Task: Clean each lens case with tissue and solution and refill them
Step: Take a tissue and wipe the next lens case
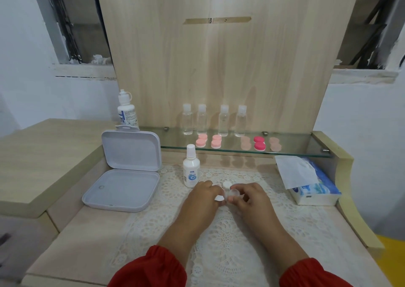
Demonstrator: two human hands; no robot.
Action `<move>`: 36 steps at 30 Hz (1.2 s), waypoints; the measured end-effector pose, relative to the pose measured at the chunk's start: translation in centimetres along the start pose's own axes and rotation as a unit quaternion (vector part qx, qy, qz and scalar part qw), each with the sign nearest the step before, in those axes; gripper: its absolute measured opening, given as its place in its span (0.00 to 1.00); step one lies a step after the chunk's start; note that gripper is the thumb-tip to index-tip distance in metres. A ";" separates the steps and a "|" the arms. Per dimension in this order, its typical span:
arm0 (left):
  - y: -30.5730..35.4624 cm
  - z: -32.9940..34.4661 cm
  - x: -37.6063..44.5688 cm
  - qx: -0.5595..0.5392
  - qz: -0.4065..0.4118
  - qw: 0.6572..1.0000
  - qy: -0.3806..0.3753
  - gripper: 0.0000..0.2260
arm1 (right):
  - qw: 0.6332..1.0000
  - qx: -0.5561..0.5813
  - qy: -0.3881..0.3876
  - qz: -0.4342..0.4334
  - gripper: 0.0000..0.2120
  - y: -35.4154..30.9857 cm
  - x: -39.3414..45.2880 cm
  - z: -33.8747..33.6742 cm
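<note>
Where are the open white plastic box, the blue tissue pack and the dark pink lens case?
Open white plastic box (122, 190): head view, on its flat base.
Blue tissue pack (324, 188): head view, on its top face.
Dark pink lens case (260, 143): head view, between its two caps.

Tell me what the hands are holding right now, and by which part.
Both hands hold a clear lens case above the lace mat. The right hand pinches its right cup; the left hand grips the left end, where a white cap shows.
</note>
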State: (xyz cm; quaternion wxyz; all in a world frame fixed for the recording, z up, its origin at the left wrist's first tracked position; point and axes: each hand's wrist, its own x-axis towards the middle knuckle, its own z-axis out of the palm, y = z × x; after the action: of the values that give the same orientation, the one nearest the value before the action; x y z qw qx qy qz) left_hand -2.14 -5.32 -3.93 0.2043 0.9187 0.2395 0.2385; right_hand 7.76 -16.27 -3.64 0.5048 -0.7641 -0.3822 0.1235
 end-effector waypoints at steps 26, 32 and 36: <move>0.0 0.1 0.1 -0.164 -0.012 0.982 0.094 0.09 | 0.982 -0.172 0.002 -0.079 0.14 1.7 0.7 0.1; -0.4 0.6 0.4 -0.071 0.012 0.997 0.020 0.10 | 0.981 -0.175 0.007 -0.079 0.13 1.8 0.8 0.1; -0.6 0.6 0.2 0.038 0.062 0.997 -0.012 0.11 | 0.979 -0.186 0.008 -0.083 0.13 1.7 0.8 0.1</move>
State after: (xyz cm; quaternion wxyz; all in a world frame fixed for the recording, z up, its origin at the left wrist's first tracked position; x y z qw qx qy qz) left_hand -1.90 -4.92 -4.62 0.1569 0.9418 0.1881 0.2304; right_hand 9.05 -15.99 -5.02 0.3650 -0.8112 -0.4568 0.0015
